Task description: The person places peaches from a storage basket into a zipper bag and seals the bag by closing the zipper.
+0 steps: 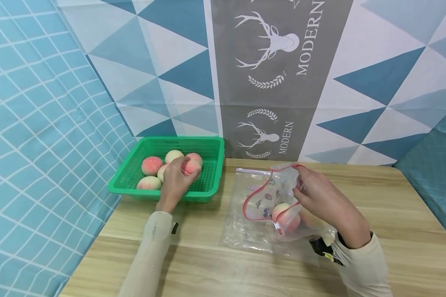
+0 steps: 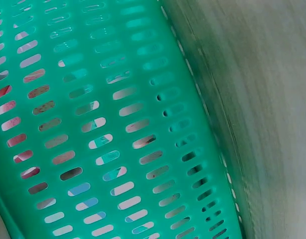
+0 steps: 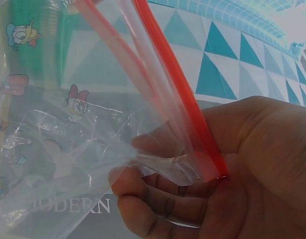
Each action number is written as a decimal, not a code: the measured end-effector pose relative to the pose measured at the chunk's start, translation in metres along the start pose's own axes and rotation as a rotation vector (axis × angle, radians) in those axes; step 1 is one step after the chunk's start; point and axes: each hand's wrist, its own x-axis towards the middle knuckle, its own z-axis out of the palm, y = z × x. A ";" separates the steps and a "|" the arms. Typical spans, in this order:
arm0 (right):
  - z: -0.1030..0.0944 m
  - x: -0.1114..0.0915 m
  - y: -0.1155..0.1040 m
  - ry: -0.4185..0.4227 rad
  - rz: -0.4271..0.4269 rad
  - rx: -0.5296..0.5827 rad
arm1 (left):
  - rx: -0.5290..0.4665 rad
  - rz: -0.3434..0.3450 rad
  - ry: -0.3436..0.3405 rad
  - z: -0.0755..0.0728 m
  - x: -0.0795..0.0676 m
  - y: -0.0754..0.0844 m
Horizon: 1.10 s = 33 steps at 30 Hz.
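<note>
My left hand [image 1: 176, 180] reaches into a green plastic basket [image 1: 215, 181] and grips a pink-and-cream peach [image 1: 191, 166]. Several other peaches, among them a red one [image 1: 152, 166] and a pale one [image 1: 149, 183], lie around it in the basket. In the left wrist view the basket's slotted wall [image 2: 108, 119] hides that hand and the fruit. My right hand [image 1: 321, 196] pinches the red-edged mouth of a clear zip bag [image 1: 269, 198], which gapes. Inside the bag sits one peach [image 1: 286, 216]. Cartoon figures and the red zip strip [image 3: 178, 89] show in the right wrist view.
Beneath the zip bag, another clear bag with a pale slider strip [image 1: 252, 170] lies flat on the wooden table [image 1: 200, 264]. A patterned cloth wall [image 1: 267, 95] rises behind the table, and a blue checked cloth [image 1: 33, 136] hangs at the left.
</note>
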 end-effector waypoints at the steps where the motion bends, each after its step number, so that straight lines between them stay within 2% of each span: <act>1: 0.000 0.000 0.000 0.001 -0.001 -0.001 | 0.001 0.002 0.002 0.000 0.000 0.001; 13: -0.003 -0.003 0.002 0.006 -0.006 -0.024 | -0.031 0.029 0.031 0.005 0.000 0.005; 19: -0.002 -0.001 0.001 0.000 -0.019 -0.018 | -0.023 0.009 0.064 0.002 -0.002 0.005; 26: 0.000 -0.002 0.001 0.010 -0.013 -0.015 | -0.013 0.015 0.022 -0.001 0.000 0.003; 33: 0.000 -0.003 0.000 0.004 -0.006 -0.006 | -0.009 0.027 0.016 -0.002 -0.002 0.003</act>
